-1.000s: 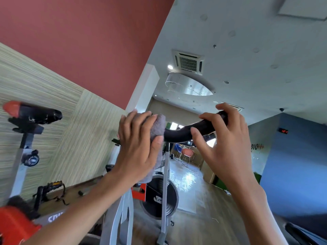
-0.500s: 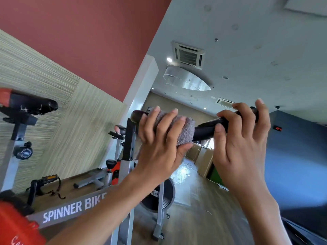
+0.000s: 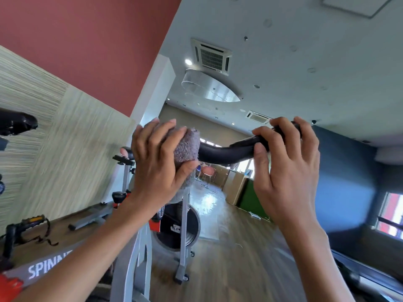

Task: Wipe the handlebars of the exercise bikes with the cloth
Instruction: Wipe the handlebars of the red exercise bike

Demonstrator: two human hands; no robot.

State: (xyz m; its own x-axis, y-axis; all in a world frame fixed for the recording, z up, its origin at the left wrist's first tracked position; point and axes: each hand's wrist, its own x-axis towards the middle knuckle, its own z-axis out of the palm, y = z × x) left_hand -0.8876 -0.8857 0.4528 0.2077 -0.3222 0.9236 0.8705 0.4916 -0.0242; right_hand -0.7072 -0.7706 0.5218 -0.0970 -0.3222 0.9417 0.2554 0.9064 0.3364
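Head view. Left hand (image 3: 159, 162) wraps a grey cloth (image 3: 187, 147) around the left part of the black handlebar (image 3: 226, 152); its grip is curled tight on the cloth, fingers over the top, thumb underneath. A tail of cloth hangs down below the thumb. Right hand (image 3: 285, 164) clasps the bare handlebar further right, near its upturned end, fingers hooked over the top and thumb pressed against the near side. The bar curves down between the two hands, which are apart.

Below the hands, the bike frame (image 3: 130, 264) is grey, with a flywheel (image 3: 176, 227) behind it on the wood floor (image 3: 229, 258). Lower left, a grey beam reads "SPINN" (image 3: 48, 269), the rest hidden by the left forearm. Far left, a black saddle (image 3: 17, 123) and a pedal (image 3: 35, 221) of another bike. Red and striped wall left, blue wall right, ceiling vent (image 3: 212, 56) above.
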